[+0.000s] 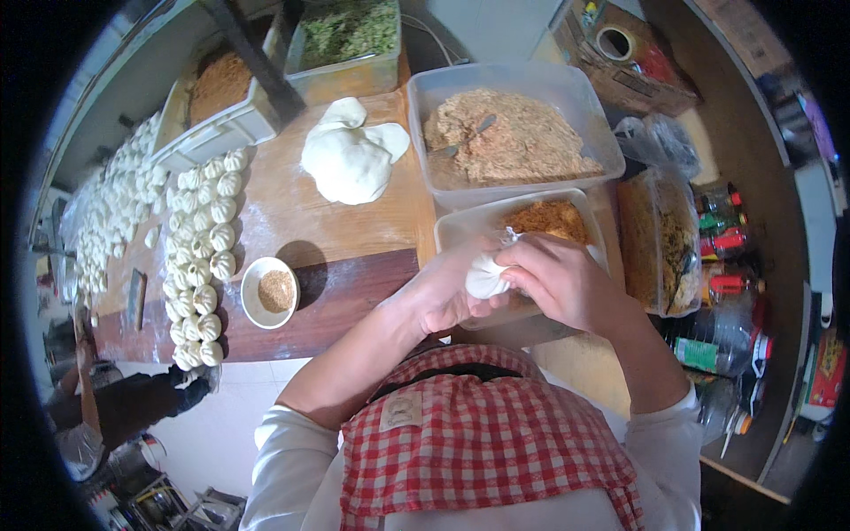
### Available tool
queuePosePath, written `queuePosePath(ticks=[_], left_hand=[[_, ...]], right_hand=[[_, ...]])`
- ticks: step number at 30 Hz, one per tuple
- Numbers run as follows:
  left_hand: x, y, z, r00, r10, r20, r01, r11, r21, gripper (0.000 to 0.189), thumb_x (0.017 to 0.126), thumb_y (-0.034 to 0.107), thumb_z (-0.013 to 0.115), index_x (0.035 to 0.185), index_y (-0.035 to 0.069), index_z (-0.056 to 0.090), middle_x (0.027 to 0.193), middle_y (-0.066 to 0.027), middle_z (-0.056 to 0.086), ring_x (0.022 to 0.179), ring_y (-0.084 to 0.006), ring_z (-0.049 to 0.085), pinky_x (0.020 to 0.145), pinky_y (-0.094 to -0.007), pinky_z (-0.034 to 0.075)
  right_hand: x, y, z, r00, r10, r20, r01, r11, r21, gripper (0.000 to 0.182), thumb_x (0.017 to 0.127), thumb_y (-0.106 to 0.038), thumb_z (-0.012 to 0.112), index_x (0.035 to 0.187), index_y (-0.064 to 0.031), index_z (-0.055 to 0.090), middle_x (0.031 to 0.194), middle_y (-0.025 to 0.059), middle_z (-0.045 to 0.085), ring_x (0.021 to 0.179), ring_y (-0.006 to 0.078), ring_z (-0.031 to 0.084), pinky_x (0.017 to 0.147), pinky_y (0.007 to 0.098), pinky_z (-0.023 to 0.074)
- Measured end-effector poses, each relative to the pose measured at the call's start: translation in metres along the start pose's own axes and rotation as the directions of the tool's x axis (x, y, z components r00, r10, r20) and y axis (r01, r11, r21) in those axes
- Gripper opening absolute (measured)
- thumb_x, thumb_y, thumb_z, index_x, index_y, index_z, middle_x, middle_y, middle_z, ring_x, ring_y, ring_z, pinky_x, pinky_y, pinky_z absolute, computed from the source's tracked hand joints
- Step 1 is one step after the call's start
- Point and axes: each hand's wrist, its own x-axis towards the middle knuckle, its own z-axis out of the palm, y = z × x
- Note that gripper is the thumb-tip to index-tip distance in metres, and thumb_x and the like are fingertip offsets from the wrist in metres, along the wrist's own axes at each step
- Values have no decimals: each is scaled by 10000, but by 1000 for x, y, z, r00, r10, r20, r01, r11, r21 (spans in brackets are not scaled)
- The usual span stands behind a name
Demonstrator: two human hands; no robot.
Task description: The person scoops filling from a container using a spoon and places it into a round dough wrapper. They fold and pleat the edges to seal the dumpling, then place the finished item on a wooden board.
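A white pleated dough bun (486, 277) rests in the palm of my left hand (446, 292), whose fingers curl beneath it. The thumb and fingers of my right hand (561, 275) pinch the gathered dough at its top. Both hands are over a plastic tub (453, 226) with brown filling (554, 219) at its far end; my arms and hands cover much of that tub. Just beyond it is a larger clear tub (524, 189) of minced filling (511, 136), with a metal utensil (473, 136) lying on the mince.
Left of my arms stand a white bowl of seeds or grains (275, 291), a dough lump (352, 156) and rows of pleated buns (199, 265). A tub of chopped greens (348, 33) is behind. Bottles (727, 338) line the right. Another person's arm (86, 372) shows far left.
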Motion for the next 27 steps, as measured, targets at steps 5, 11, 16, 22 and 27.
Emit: queuePosePath(ticks=[5,11,16,22,27], left_hand=[[-10,-4,-13,1000,-20,22,21,1000,-12,350,996,386,448,989,63,583,824,-77,643,636,-182,616,456,-252,447],[-46,-12,-21,963,183,-197,-168,982,91,326,1008,372,428,1011,76,564,852,-60,642,678,-156,609,524,-270,478],[-124,0,-79,513,804,-299,-387,528,756,269,1012,319,430,1100,69,483,962,-55,534,863,-141,526,712,-294,467],[-180,29,-150,216,964,157,648,-261,716,292,861,60,628,1120,5,505,1068,-204,490,964,-339,534,863,-383,460],[-195,30,-180,-7,1000,-19,327,20,945,260,883,83,614,1134,46,557,1108,-135,525,1007,-250,557,855,-349,479]], right_hand=[[13,-8,6,994,-67,81,65,998,28,182,832,-19,633,1008,-16,583,883,146,605,793,319,619,682,390,498],[25,-8,34,964,-135,228,121,990,72,310,831,-71,676,1121,-44,573,970,139,619,863,293,636,722,370,515],[37,-19,41,947,24,319,-174,874,453,704,808,-121,749,1422,-117,403,1090,108,644,952,177,638,792,339,521],[36,-9,44,930,74,361,-145,974,173,301,888,-151,650,1164,-49,582,933,125,662,844,258,663,734,345,523],[35,-13,41,917,83,389,-144,981,129,279,884,-121,642,1145,-37,590,926,132,646,831,258,650,740,338,508]])
